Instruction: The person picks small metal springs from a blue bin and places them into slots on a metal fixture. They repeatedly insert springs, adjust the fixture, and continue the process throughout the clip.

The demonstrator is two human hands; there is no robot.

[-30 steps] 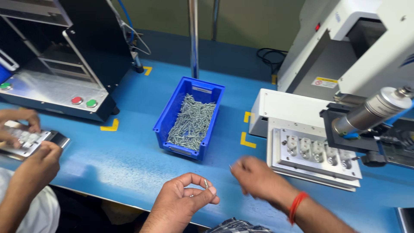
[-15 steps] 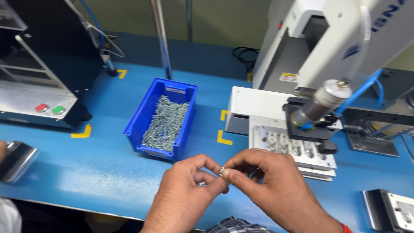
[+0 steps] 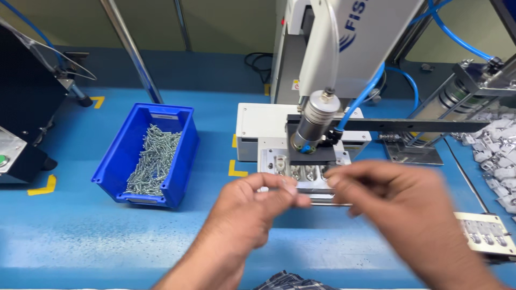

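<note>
Standing at the far left edge, a black machine housing (image 3: 24, 107) with a green button on its grey panel, apparently kept within arm's reach on the blue bench (image 3: 80, 236). Marking fixed spots on that bench, yellow corner tapes (image 3: 43, 188), likely so that bins and fixtures sit in the same place each time. Sitting inside such marks, a blue plastic bin (image 3: 148, 153), open-topped and about a third full of loose silver screws (image 3: 153, 161) heaped along its middle, handy for picking by the fistful.

Hovering low over the bench in front of the machine, left hand (image 3: 252, 207) with thumb and forefinger pinched together toward the right, seemingly on something very small; too blurred to say what, or whether anything sits between the fingertips. Meeting it from the other side, right hand (image 3: 398, 209), fingers curled loosely and smeared by motion, grip likewise impossible to judge.

Rising behind both, a white automatic screwdriving machine (image 3: 344, 48) with its metal driver head (image 3: 314, 121) poised above a fixture tray (image 3: 301, 172) holding small metal parts in a row. Lying at the far right, a pile of white plastic parts (image 3: 497, 153) and a second loaded tray (image 3: 486, 233).
</note>
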